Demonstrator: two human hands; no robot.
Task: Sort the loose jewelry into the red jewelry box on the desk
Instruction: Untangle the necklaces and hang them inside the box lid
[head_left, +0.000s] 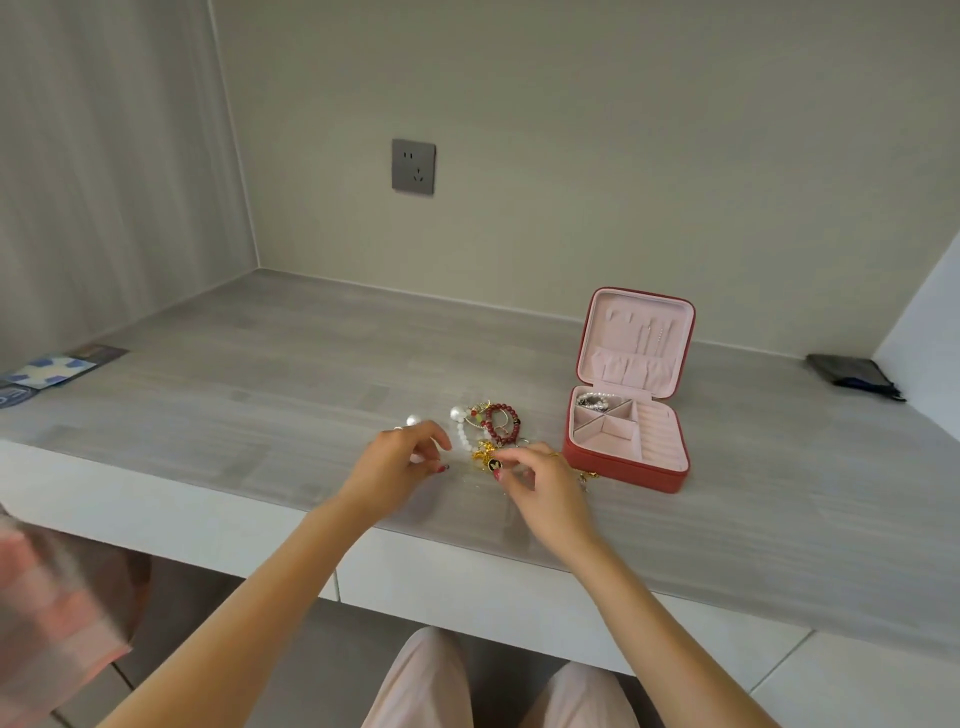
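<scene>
The red jewelry box (623, 470) stands open on the desk, with its pink-lined lid upright. A pearly bracelet (592, 400) lies in its back left compartment. Left of the box is a pile of loose jewelry: a dark red bead bracelet (502, 418), a white bead bracelet (462, 437), two big pearls (457, 414), and a gold piece (482, 451) with a black round charm (493, 463). My right hand (543, 483) pinches at the gold piece by the charm. My left hand (397, 462) hovers with curled fingers beside the white beads. Whether it holds anything is hidden.
The grey desk (260, 395) sits in a wall niche with a socket (413, 166) on the back wall. Blue and white cards (49, 371) lie at the far left, and a dark pouch (852, 375) sits at the far right. My knees show below the desk's front edge.
</scene>
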